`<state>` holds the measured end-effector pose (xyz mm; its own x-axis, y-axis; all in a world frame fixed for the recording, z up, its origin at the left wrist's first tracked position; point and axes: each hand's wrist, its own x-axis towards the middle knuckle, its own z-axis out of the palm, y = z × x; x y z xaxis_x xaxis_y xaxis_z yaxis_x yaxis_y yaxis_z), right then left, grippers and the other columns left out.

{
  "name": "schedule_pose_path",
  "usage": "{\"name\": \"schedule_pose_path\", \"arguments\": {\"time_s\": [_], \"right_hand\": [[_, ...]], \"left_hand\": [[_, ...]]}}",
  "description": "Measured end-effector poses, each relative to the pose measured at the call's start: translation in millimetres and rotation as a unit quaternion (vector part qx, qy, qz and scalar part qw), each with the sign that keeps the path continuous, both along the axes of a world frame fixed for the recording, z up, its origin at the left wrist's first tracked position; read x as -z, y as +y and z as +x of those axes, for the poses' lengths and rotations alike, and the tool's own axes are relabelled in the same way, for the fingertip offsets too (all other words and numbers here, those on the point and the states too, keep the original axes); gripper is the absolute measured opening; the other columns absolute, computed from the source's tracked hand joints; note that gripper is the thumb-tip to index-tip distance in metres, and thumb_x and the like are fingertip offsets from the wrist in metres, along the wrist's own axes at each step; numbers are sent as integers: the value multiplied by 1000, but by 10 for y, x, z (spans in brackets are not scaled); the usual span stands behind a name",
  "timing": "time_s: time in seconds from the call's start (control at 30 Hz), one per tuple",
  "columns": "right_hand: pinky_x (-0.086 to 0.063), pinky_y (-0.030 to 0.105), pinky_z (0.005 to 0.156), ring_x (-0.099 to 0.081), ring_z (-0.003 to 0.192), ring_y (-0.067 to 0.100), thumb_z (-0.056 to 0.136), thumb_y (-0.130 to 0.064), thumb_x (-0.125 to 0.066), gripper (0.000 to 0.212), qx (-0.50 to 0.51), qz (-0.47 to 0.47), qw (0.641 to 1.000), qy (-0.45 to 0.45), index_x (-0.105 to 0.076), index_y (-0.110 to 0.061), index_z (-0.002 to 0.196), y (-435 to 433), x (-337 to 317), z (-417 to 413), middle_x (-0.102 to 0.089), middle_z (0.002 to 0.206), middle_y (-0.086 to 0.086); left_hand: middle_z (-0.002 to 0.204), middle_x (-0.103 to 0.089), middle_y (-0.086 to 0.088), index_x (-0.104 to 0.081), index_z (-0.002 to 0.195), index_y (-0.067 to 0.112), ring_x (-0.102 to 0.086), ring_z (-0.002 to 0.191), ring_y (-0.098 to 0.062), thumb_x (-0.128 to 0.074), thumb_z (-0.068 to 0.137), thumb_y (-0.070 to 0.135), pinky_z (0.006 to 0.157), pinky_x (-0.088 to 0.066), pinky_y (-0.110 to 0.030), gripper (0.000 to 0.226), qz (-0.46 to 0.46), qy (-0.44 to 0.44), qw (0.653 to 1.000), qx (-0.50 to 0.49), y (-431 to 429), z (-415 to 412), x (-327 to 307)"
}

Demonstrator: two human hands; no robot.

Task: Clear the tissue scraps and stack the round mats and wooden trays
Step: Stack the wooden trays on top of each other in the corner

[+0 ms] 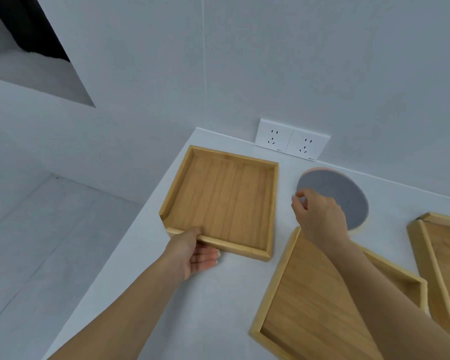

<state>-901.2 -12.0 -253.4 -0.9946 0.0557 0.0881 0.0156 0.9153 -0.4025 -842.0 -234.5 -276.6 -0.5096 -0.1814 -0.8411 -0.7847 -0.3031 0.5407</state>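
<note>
A: Where do things lie?

B: Square wooden tray (224, 201) at the left corner of the white counter (218, 307), near edge overhanging or lifted, hard to say which. Left hand (198, 255) grips that near rim: thumb on top, fingers (208, 258) curled underneath. Second tray (309, 302) sits nearer, under the right forearm; a third (444, 268) shows at the right edge.

A: And the mats?

B: Grey round mat (335, 196) lies flat by the wall sockets (291, 142), with a peach edge showing beneath it, so likely one mat on another. Right hand (320, 219) is over its near-left edge, fingertips (300, 197) pinched together. I cannot tell if they hold the mat's rim or a small scrap.

A: Handling?

B: Tray looks rigid, light, with a smooth rim. A grip at mid-rim, thumb over and fingers under, should carry it, though one-handed it may tip. The mat looks thin and soft, probably felt-like; best peeled up by the edge, since it may flop.

A: Tissue scraps?

B: None clearly visible.
</note>
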Motion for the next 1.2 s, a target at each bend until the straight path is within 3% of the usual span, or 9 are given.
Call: {"name": "schedule_pose_path", "arguments": {"time_s": [0.27, 0.5, 0.63, 0.73, 0.8, 0.87, 0.97, 1.07, 1.2], "right_hand": [[-52, 41, 69, -60, 75, 31, 93, -25, -45, 25, -8, -41, 999, -3, -63, -10, 102, -121, -40, -253, -68, 78, 9], [-41, 32, 62, -47, 57, 16, 91, -23, -52, 21, -33, -140, 990, -6, -64, -6, 95, -149, -90, -393, -46, 52, -9], [-36, 24, 66, -47, 65, 10, 88, -31, -59, 28, -59, -190, 980, -26, -63, -9, 105, -186, -119, -469, -56, 77, -4], [-36, 22, 73, -48, 72, 5, 83, -46, -60, 48, -87, -213, 969, -93, -52, -19, 122, -181, -126, -513, -57, 105, -5], [-38, 24, 73, -50, 76, 7, 78, -55, -60, 60, -102, -233, 955, -152, -44, -27, 129, -189, -137, -520, -56, 111, -8], [-39, 21, 57, -49, 59, 3, 77, -55, -62, 55, -121, -279, 931, -201, -47, -30, 124, -200, -164, -516, -61, 102, -6], [-32, 21, 37, -39, 39, 9, 88, -36, -58, 30, -124, -354, 901, -217, -52, -19, 112, -204, -175, -500, -57, 71, 3], [-34, 26, 39, -36, 36, 11, 94, -19, -41, 16, -80, -310, 930, -180, -48, -6, 90, -233, -135, -518, -46, 60, 5], [-34, 27, 38, -38, 37, 17, 89, -13, -32, 20, -15, -241, 957, -163, -36, -12, 69, -256, -3, -640, -45, 54, 8]], "left_hand": [[40, -61, -10, -58, 67, -2, -55, 30, -15, -44, 94, 28, 32, -46, -21, 42, -73, 4, 996, 56, -282, -78, -87], [37, -55, -7, -53, 61, 1, -46, 27, -15, -44, 91, 19, 30, -37, -17, 36, -218, 12, 940, 261, -882, -330, -464], [41, -56, -10, -55, 58, 1, -47, 28, -17, -46, 90, 18, 30, -38, -19, 37, -263, 3, 883, 390, -1112, -518, -693], [43, -57, -12, -58, 54, 0, -47, 29, -18, -48, 88, 15, 32, -39, -21, 39, -283, 5, 841, 461, -1198, -654, -822], [43, -56, -11, -58, 50, 2, -46, 30, -18, -48, 88, 15, 33, -39, -21, 41, -291, 6, 814, 503, -1201, -753, -901], [42, -53, -9, -56, 47, 5, -44, 29, -16, -48, 88, 15, 35, -39, -21, 43, -294, 7, 793, 533, -1184, -855, -957], [41, -51, -7, -54, 45, 7, -42, 30, -16, -49, 87, 16, 37, -40, -22, 44, -300, 14, 779, 550, -1145, -996, -996], [41, -51, -6, -54, 48, 6, -43, 31, -16, -50, 88, 18, 39, -42, -24, 42, -317, 30, 775, 546, -1080, -1146, -966], [47, -56, -6, -53, 57, 5, -47, 34, -15, -49, 92, 25, 38, -42, -23, 41, -375, 78, 763, 520, -951, -1357, -782]]}}
